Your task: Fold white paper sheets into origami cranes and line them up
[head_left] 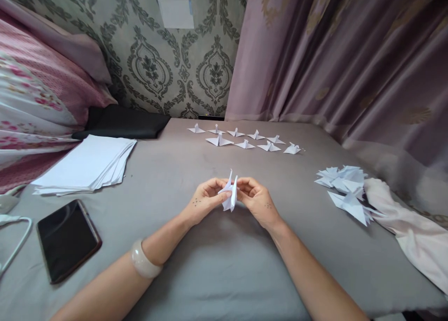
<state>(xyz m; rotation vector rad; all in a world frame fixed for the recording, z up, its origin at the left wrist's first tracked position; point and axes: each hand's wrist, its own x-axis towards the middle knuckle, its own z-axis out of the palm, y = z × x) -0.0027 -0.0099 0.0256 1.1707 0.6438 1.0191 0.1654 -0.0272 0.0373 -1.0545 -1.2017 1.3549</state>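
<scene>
A white folded paper crane [230, 197] is pinched between both hands above the grey cloth, its narrow points standing up. My left hand [209, 198] grips its left side, the thumb lying across the paper. On the other side, my right hand [258, 197] holds it with thumb and bent fingers; some fingertips are hidden behind the paper. Beyond the hands, several finished-looking paper cranes [219, 140] stand in two rows with wings spread. A heap of flatter folded cranes [345, 181] lies to the right.
A stack of white paper [87, 162] lies at the left, with a black folded item [122, 121] behind it. Nearer are a dark tablet or phone [68, 239] and a white cable [21, 241]. A pale pink cloth [409, 227] lies on the right; curtains [315, 55] hang behind.
</scene>
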